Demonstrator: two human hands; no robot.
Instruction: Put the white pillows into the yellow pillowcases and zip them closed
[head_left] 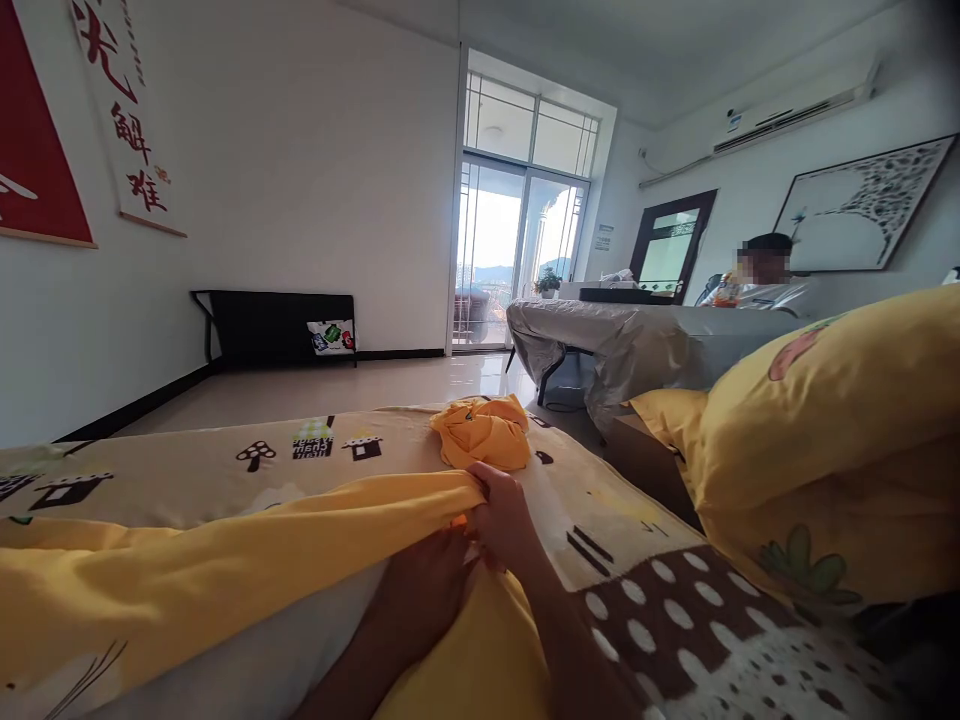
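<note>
My right hand point(504, 512) is closed on the gathered edge of a yellow duvet cover point(300, 530), pulled into a taut fold that runs to the left. Just below and left of it, my left hand point(431, 580) grips the same cloth; its fingertips are partly hidden under the fold. A whitish layer point(300, 645) shows beneath the fold, and more yellow cloth hangs below my hands. Beyond them, a crumpled orange-yellow cloth point(484, 432) lies on the patterned bed sheet point(645, 620).
Yellow pillows point(832, 410) are piled at the right. Behind the bed stand a table point(645, 335) under plastic sheeting and a seated person point(772, 290). A black folded frame point(277, 330) leans by the left wall, and a glass door point(517, 250) is at the back.
</note>
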